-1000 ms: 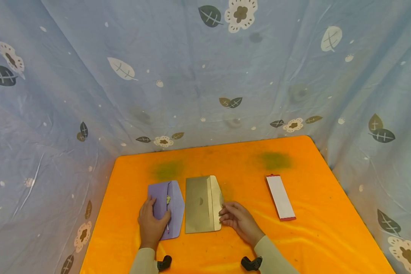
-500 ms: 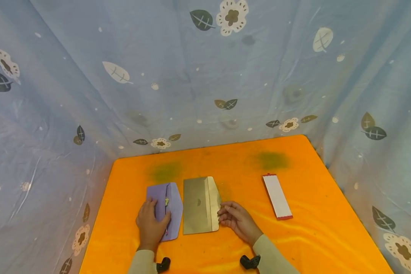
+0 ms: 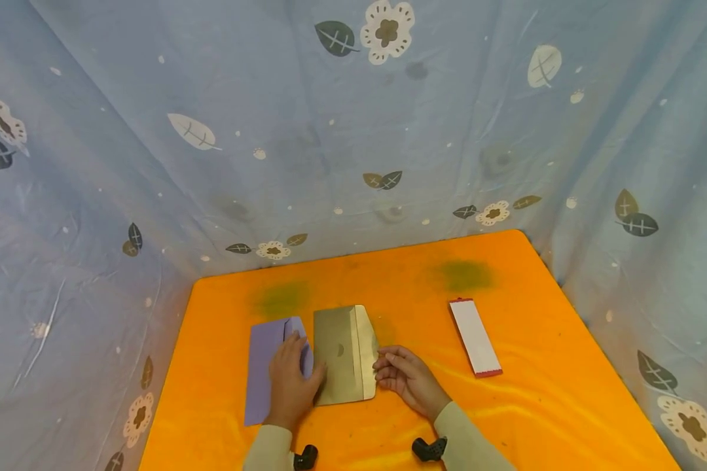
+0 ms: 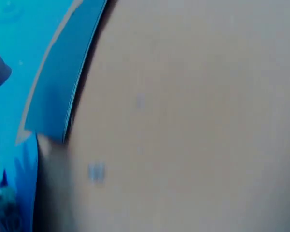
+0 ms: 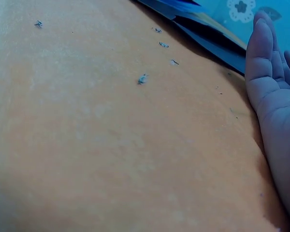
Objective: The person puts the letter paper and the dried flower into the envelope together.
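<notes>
A purple envelope (image 3: pixel 262 366) lies on the orange cloth, its flap (image 3: pixel 297 322) on the right side. My left hand (image 3: pixel 291 379) is over that flap, fingers bent forward and thumb spread out toward the gold envelope (image 3: pixel 336 360). The hand hides much of the flap and the envelope's lower right. My right hand (image 3: pixel 412 383) rests on its side, its fingertips at the right edge of the gold envelope's open flap (image 3: pixel 365 360). In the right wrist view, the fingers (image 5: pixel 259 63) look extended, with a dark envelope edge beyond them.
A long white card (image 3: pixel 474 339) with red ends lies to the right on the orange cloth (image 3: pixel 400 281). Patterned blue curtains (image 3: pixel 306 131) stand behind and at both sides. Small bits of debris (image 5: pixel 142 79) dot the cloth near my right hand.
My left hand has moved right, from the purple envelope's body onto its flap, hiding the small yellow-green ornament seen earlier. The right hand stays by the gold flap. The head view has shifted slightly.
</notes>
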`<state>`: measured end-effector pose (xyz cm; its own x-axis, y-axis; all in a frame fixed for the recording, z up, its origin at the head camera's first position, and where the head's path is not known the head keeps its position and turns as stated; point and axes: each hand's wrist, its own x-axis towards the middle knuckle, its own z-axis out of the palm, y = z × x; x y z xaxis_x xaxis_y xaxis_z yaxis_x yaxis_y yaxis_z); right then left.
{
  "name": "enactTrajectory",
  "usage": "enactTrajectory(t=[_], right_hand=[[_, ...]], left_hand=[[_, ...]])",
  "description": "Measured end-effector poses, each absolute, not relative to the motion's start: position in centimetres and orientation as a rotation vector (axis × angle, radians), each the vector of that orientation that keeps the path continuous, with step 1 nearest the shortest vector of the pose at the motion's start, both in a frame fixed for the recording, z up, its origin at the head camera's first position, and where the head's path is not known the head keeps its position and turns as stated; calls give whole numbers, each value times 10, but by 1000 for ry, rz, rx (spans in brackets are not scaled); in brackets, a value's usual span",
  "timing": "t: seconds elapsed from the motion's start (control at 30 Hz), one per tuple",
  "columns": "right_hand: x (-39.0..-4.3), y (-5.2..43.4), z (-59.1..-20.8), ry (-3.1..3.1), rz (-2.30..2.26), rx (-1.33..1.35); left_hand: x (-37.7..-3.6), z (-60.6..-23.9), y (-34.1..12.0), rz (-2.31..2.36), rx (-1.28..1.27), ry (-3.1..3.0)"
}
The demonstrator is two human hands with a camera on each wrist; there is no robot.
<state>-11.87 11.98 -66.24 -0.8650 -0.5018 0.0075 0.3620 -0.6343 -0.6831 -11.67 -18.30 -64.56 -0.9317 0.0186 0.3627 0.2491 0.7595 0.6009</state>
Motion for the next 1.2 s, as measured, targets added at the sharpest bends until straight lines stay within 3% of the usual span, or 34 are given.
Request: enactTrajectory(t=[0.47,0.93,1.2], right_hand=[[-119,114,-663,979,-2439,-249],[-115,115,-660,993,-2458,-248],[-112,115,-649,1283,-2391,-74]], left_hand=[[-121,-662,-135,-1048,-180,-2658],[-123,-673,-125,-930,-156,-2704],[-128,-675,-121,-880,-184,-2706]])
